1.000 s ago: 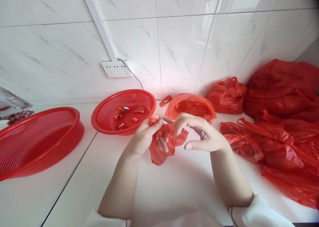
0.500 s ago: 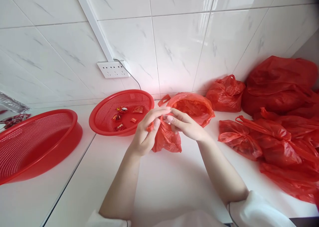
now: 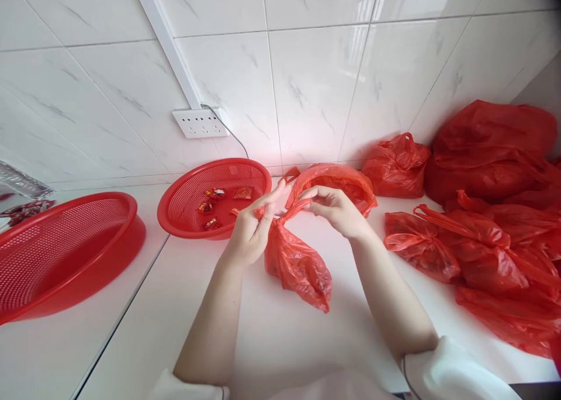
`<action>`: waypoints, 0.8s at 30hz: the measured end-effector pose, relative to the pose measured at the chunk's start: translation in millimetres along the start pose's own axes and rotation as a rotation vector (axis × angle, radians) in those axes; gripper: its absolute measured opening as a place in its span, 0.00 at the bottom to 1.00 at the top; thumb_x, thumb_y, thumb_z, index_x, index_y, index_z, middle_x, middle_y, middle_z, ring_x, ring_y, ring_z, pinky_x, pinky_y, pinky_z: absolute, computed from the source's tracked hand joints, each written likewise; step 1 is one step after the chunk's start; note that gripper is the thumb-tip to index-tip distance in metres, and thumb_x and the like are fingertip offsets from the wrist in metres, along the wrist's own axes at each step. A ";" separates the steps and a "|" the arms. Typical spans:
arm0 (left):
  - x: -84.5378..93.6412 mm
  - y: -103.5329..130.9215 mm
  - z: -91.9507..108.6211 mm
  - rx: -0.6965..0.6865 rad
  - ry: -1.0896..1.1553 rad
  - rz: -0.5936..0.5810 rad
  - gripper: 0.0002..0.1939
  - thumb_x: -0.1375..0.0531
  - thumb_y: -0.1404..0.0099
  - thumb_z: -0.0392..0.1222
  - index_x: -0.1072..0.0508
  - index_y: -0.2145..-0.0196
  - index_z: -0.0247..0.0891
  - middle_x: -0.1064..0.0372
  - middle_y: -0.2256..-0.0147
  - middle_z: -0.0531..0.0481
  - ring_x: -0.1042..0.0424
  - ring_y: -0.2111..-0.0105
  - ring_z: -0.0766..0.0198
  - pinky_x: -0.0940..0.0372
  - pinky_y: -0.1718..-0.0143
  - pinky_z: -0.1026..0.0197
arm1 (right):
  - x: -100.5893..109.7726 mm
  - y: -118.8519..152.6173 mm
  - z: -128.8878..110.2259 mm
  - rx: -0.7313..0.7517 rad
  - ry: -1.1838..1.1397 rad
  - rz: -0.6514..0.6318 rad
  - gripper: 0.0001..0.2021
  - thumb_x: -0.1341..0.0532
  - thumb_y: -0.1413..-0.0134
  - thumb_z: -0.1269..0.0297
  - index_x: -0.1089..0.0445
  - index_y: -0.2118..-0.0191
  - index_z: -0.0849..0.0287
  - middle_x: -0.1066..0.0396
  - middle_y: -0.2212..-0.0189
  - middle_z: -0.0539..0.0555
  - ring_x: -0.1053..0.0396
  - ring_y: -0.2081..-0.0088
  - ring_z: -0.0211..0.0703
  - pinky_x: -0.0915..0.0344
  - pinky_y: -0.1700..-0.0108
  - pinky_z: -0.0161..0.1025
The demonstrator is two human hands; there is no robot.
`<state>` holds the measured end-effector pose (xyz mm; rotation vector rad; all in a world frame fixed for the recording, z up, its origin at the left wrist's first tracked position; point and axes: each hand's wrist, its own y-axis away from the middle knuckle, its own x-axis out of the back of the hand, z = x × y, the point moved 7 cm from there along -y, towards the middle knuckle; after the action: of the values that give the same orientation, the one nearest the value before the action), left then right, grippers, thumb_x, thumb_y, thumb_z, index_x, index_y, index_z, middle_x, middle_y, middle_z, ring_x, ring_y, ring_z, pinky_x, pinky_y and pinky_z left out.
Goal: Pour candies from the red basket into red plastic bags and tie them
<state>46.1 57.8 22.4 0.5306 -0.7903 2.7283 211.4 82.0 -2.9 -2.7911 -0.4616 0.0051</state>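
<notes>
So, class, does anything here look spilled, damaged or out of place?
Nothing clearly stands out. Some packets lie inside the basket below the socket, and the bag held by the left hand and right hand shows no visible tear.

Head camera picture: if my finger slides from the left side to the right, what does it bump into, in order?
Big red basket, red basket with little packets, left hand, held red bag, right hand, small red bag by the wall, huge red bag.
</notes>
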 end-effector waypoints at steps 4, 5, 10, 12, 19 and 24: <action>18.8 2.8 -1.6 0.025 -0.230 0.070 0.21 0.51 0.27 0.49 0.26 0.46 0.41 0.26 0.49 0.45 0.27 0.49 0.56 0.37 0.45 0.56 | 9.9 3.4 -5.1 -0.016 -0.063 -0.058 0.13 0.43 0.41 0.57 0.35 0.74 0.57 0.35 0.69 0.51 0.37 0.66 0.40 0.38 0.60 0.40; 23.8 3.5 0.4 0.009 -0.275 0.092 0.20 0.50 0.28 0.48 0.24 0.48 0.42 0.25 0.50 0.47 0.28 0.48 0.56 0.38 0.44 0.56 | 12.1 4.2 -7.7 -0.007 -0.032 -0.066 0.16 0.46 0.40 0.56 0.38 0.76 0.57 0.37 0.71 0.51 0.38 0.67 0.41 0.38 0.59 0.42; 53.8 9.0 7.6 -0.065 -0.400 0.181 0.17 0.49 0.29 0.46 0.21 0.53 0.46 0.24 0.52 0.52 0.28 0.49 0.58 0.38 0.44 0.56 | 33.3 7.7 -9.4 -0.026 0.171 -0.014 0.30 0.56 0.36 0.42 0.42 0.82 0.57 0.37 0.73 0.53 0.37 0.66 0.44 0.38 0.55 0.43; 71.4 12.6 0.4 -0.016 -0.401 0.218 0.16 0.47 0.30 0.47 0.19 0.58 0.45 0.22 0.58 0.51 0.26 0.52 0.57 0.37 0.46 0.57 | 54.9 10.0 -1.3 -0.102 0.220 0.113 0.33 0.57 0.37 0.38 0.45 0.85 0.57 0.36 0.73 0.54 0.35 0.66 0.44 0.37 0.58 0.42; 93.4 16.4 -33.8 0.350 -0.475 0.138 0.29 0.50 0.32 0.59 0.21 0.77 0.39 0.25 0.76 0.47 0.25 0.70 0.58 0.33 0.61 0.60 | 109.8 25.9 10.6 -0.252 0.334 0.474 0.31 0.49 0.41 0.37 0.45 0.84 0.57 0.41 0.82 0.50 0.42 0.76 0.38 0.43 0.71 0.36; 63.3 12.9 -38.8 0.510 -0.583 -0.171 0.30 0.50 0.34 0.64 0.22 0.77 0.40 0.27 0.77 0.49 0.27 0.73 0.57 0.35 0.68 0.59 | 113.4 39.8 -0.7 -0.351 0.612 0.519 0.25 0.39 0.47 0.45 0.40 0.83 0.59 0.39 0.83 0.48 0.44 0.79 0.35 0.47 0.74 0.35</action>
<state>-25.9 77.4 11.8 1.4668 -0.1149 2.6124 331.5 81.7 -9.0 -2.9429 0.4484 -0.8533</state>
